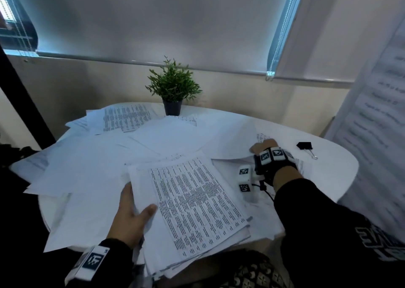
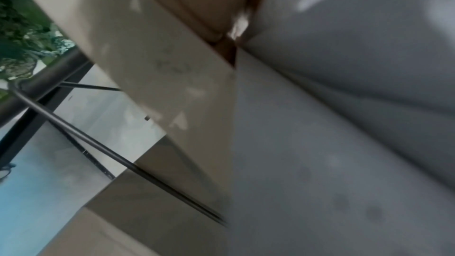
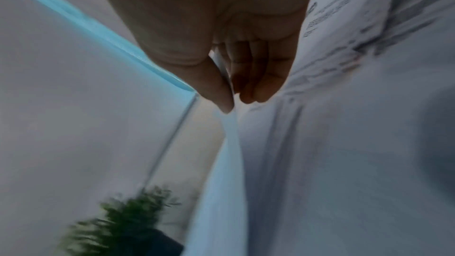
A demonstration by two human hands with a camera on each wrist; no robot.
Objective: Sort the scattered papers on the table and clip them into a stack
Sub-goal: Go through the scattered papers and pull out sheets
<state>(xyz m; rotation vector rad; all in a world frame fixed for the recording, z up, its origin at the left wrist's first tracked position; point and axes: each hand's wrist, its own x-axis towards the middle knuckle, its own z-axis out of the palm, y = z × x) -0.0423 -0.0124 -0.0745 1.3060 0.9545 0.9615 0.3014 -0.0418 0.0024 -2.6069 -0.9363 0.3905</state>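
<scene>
We're pinching a loose sheet with the right hand near the table's right edge; left hand is gripping the gathered stack at the near edge. Binder clip is lying just beyond the right hand, nearer it.

The left hand hides its fingers under the stack of papers. Print there is unreadable. The plant is blurred in the right wrist view.

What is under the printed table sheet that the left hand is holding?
Under the printed table sheet lies a stack of papers, gripped by the left hand. Its edges show; the lower pages' content is covered.
</scene>
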